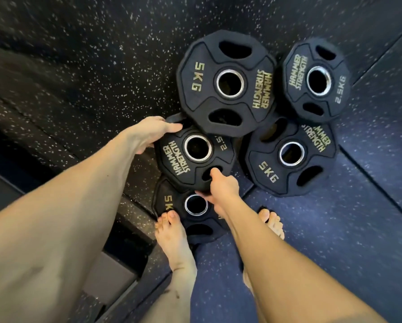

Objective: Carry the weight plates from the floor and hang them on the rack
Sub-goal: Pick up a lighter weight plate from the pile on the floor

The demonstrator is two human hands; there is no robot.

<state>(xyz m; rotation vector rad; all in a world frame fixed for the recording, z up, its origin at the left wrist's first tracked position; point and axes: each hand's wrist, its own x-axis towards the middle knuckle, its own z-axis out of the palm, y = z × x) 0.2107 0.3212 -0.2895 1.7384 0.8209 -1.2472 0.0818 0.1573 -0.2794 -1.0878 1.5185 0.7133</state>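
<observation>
While both hands grip the 2.5 kg plate (pixel 196 159) in mid-pile on the floor (pixel 78 66), step judged: pick-up of one plate, none yet racked. Left hand (pixel 148 134) curled round far-left rim; right hand (pixel 221 185) hooked into near grip slot. Overlapped by far 5 kg plate (pixel 228 82); resting on near 5 kg plate (pixel 190 206). Next move: slide clear, lift, carry. Rack not in view. Lettering: "HAMMER STRENGTH", "5 KG", "2.5 KG".
</observation>
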